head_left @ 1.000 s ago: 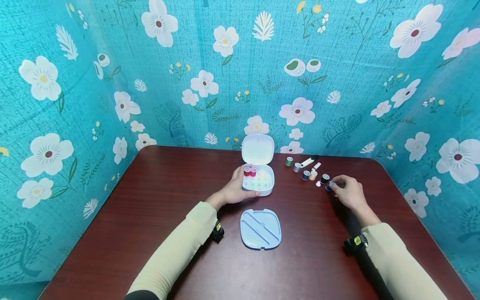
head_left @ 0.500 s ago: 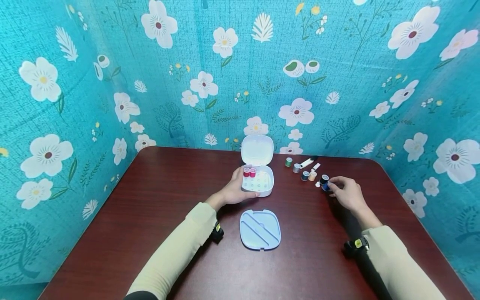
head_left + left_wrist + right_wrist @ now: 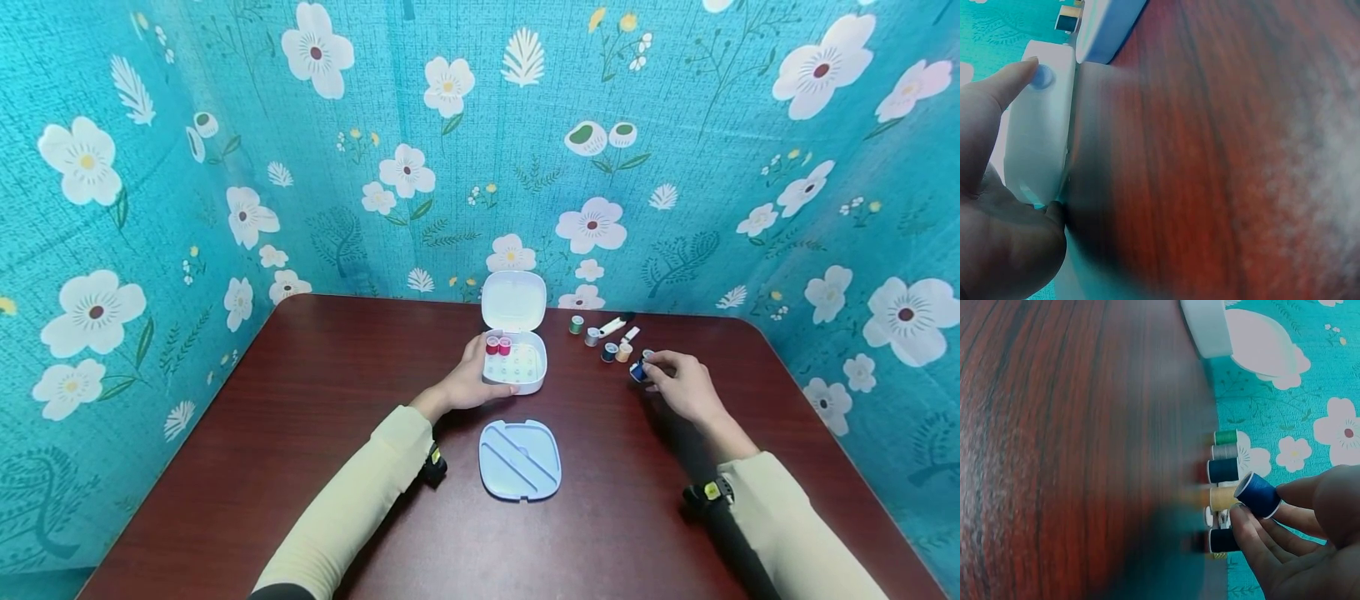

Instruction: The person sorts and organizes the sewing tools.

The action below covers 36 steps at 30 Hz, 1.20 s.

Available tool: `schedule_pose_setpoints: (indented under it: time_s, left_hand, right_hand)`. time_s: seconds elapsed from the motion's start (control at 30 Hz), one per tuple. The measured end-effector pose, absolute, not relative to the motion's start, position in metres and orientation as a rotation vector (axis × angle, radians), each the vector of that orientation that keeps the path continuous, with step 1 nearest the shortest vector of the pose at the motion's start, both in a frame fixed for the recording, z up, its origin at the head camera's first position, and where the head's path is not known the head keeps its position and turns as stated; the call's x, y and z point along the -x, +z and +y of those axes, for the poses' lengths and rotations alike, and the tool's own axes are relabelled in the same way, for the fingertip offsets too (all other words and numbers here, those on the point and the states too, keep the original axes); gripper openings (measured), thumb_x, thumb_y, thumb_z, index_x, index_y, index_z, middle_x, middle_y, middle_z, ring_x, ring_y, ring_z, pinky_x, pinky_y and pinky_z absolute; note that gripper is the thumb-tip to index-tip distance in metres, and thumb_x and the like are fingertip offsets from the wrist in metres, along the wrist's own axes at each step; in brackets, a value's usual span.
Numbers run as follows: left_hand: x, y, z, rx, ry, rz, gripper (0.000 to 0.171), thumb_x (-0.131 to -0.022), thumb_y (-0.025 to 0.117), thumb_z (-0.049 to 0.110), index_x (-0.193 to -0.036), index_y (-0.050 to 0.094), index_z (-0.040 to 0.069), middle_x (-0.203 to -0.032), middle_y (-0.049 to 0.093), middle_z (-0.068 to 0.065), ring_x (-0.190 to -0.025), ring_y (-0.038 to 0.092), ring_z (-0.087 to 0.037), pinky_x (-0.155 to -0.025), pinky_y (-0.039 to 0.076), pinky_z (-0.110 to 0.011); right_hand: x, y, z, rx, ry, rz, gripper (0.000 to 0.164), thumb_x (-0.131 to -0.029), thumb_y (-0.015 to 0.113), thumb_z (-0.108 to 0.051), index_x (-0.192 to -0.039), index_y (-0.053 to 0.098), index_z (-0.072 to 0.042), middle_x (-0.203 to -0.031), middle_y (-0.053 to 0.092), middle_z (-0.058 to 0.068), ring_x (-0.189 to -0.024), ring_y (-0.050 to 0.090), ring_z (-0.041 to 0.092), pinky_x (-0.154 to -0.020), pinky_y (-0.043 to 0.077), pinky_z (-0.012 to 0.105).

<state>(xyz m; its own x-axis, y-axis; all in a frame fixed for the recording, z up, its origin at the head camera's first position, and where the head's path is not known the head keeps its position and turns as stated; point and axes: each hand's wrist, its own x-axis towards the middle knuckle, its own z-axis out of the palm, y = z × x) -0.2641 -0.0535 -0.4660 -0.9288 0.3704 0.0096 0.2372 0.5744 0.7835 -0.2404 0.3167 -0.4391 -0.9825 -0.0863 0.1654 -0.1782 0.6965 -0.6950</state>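
Observation:
My left hand grips the white sewing box at its left side, the thumb along the front wall. In the left wrist view that thumb lies by a round button on the box wall. The box lid stands raised. Two red and pink thread spools sit on pegs at the back left inside. Over at the right, my right hand pinches a blue thread spool, tilted between thumb and fingers. A black spool stands close by, partly hidden in the head view.
Green, grey, dark blue and beige spools stand left of my right hand. Behind them lie a white-handled tool and a small white piece. A light blue tray lies in front of the box.
My right hand has moved left with the blue spool, which is now tilted and in front of the black one. The left hand has stayed on the box.

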Motion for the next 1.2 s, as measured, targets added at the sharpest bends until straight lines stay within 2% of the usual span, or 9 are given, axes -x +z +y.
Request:
schedule_pose_setpoints:
  time_s: [0.7,0.87,1.2]
  left_hand:
    - [0.264,-0.465,-0.054,-0.501,1.283,2.647,0.114,-0.07,0.079,0.046,-0.15,0.004,0.014,-0.15,0.009,-0.008,-0.129,0.026,-0.023,-0.105,0.032,-0.041]
    - [0.264,-0.463,-0.054,-0.501,1.281,2.647,0.114,-0.071,0.079,0.046,-0.15,0.004,0.015,-0.151,0.008,-0.008,-0.13,0.026,-0.023,-0.105,0.031,-0.041]
    - [0.265,-0.465,-0.054,-0.504,1.272,2.644,0.114,-0.07,0.079,0.048,-0.15,0.004,0.017,-0.151,0.009,-0.008,-0.13,0.026,-0.023,-0.105,0.031,-0.041]
  right_hand:
    - [0.24,-0.433,0.306,-0.235,1.199,-2.801,0.028,-0.096,0.053,-0.015,-0.115,0.059,0.005,-0.111,0.06,0.024,-0.08,0.068,0.032,-0.067,0.055,0.034]
    - [0.242,-0.432,0.302,-0.246,1.2,-2.799,0.027,-0.096,0.055,-0.016,-0.113,0.061,0.004,-0.106,0.063,0.023,-0.079,0.068,0.031,-0.067,0.055,0.036]
    - [0.247,-0.429,0.295,-0.292,1.165,-2.777,0.028,-0.095,0.057,-0.017,-0.111,0.062,0.005,-0.1,0.066,0.023,-0.074,0.069,0.028,-0.062,0.054,0.028]
